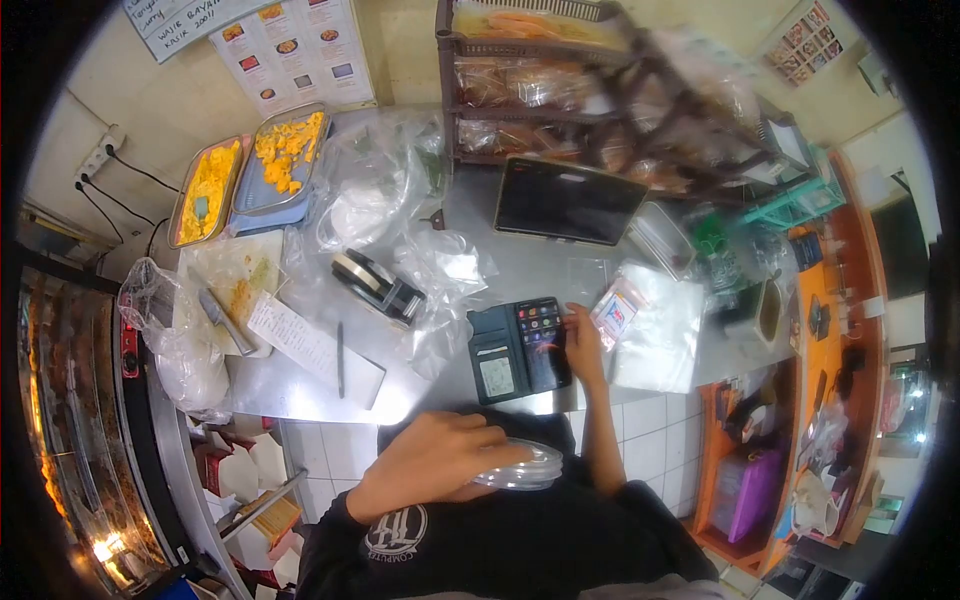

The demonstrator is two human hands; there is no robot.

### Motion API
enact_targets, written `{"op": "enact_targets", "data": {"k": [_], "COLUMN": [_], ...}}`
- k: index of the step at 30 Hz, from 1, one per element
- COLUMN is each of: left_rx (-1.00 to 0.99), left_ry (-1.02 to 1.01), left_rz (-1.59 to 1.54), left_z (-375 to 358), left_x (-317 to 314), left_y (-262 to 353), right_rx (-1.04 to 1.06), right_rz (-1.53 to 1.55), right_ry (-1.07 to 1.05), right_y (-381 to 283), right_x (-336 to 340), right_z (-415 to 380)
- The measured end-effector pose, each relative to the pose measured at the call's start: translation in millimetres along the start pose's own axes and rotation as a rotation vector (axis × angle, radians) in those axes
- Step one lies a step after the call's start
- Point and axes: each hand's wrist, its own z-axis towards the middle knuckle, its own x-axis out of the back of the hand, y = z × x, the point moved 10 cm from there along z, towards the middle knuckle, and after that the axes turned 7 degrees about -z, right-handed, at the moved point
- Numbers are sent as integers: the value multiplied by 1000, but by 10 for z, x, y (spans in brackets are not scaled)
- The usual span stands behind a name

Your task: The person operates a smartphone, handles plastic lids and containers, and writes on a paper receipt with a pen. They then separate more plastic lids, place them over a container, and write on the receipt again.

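A stack of round clear plastic lids [525, 468] is held against the front of my black shirt, with the fingers of my left hand [440, 455] wrapped over it. My right hand [586, 345] is at the right edge of a phone [543, 345], its fingers partly stretched out and not closed round anything. The phone lies on the metal table with its screen lit, in an unfolded dark wallet case [493, 350]. Just right of that hand is a small printed packet [620, 310], beside clear plastic sheets [660, 335].
On the left are a tape dispenser [378, 286], a pen [340, 360], a handwritten paper [300, 335] and a knife [225, 320] on a cutting board. Two trays of yellow food [285, 155] sit behind. A dark tablet [570, 200] stands before brown racks [520, 45] of wrapped goods.
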Motion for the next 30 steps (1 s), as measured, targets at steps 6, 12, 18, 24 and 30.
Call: {"op": "enact_targets", "data": {"k": [6,12,18,24,30], "left_rx": [12,-29,-30,22,16], "left_ry": [-7,34,24,-16,-13], "left_rz": [1,-12,-7,-10,-10], "left_z": [10,-7,0,10,15], "left_x": [-11,2,15,-16,-19], "left_y": [-17,-17,-16,-50,-49], "right_rx": [75,64,17,69,-9], "right_rz": [-137,-75,-131,-93,-100], "right_ry": [30,37,-9,26,15], "right_y": [-142,-122,-219,-107,-82], "right_x": [1,46,40,42,9], "right_z": [-40,3,-10,14,11]}}
